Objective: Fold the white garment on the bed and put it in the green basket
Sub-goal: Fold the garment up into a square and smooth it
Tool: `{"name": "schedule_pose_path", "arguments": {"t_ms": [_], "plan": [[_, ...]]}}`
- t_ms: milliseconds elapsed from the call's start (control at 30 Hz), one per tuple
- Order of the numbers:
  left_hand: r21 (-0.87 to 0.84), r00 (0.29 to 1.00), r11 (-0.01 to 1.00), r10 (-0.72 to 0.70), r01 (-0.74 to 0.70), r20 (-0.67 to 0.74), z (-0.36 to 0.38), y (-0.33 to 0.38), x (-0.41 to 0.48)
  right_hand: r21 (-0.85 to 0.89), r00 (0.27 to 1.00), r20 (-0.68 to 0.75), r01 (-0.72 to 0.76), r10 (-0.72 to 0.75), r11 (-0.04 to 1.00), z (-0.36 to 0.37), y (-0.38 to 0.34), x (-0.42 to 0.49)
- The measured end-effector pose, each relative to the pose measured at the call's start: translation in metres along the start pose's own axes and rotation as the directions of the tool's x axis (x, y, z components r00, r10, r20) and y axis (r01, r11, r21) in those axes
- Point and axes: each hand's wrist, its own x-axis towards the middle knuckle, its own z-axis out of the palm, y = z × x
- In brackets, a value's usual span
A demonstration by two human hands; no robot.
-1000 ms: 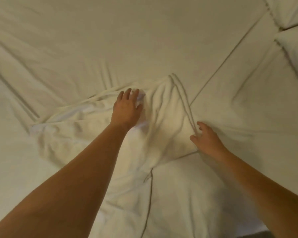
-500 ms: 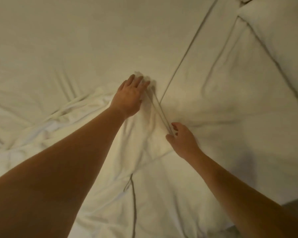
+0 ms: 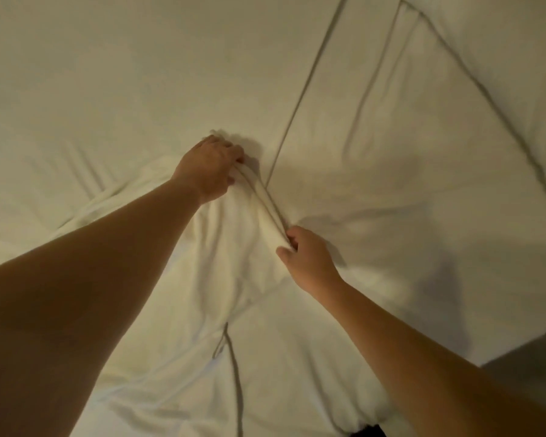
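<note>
Both your left hand point(image 3: 209, 167) and right hand point(image 3: 306, 258) pinch the white garment point(image 3: 234, 234) edge on the bed point(image 3: 108, 74); folding barely begun, basket unseen.

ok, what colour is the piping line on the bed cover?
Dark grey-olive thin piping line on the cream bed cover; head view, the only one.

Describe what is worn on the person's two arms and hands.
Nothing is visibly worn. The left hand and right hand are bare, with no gloves, rings or watch to be seen. Both forearms are uncovered as far as the picture's edge, so no sleeves show; any sleeve would lie out of view.
</note>
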Motion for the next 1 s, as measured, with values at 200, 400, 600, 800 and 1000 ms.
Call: {"name": "schedule_pose_path", "arguments": {"t_ms": [200, 400, 600, 800, 1000], "plan": [[-0.010, 0.994, 0.996, -0.094, 0.094, -0.047, -0.018, -0.009, -0.022, -0.005, 0.990, -0.073, 0.119, -0.119, 0.993, 0.002, -0.007, -0.019], [-0.043, 0.982, 0.987, -0.159, 0.156, -0.099, -0.033, -0.029, -0.070, 0.068, 0.984, -0.080, 0.167, -0.162, 0.984, 0.004, -0.037, -0.053], [-0.076, 0.965, 0.980, -0.192, 0.181, -0.181, -0.042, -0.062, -0.141, 0.083, 0.967, -0.051, 0.254, -0.250, 0.964, 0.029, -0.072, -0.089], [-0.130, 0.924, 0.976, -0.208, 0.175, -0.321, -0.041, -0.111, -0.207, 0.101, 0.942, -0.001, 0.334, -0.336, 0.937, 0.082, -0.120, -0.120], [-0.150, 0.895, 0.970, -0.233, 0.189, -0.381, -0.031, -0.173, -0.274, 0.133, 0.935, 0.023, 0.347, -0.353, 0.928, 0.166, -0.170, -0.162]]}}
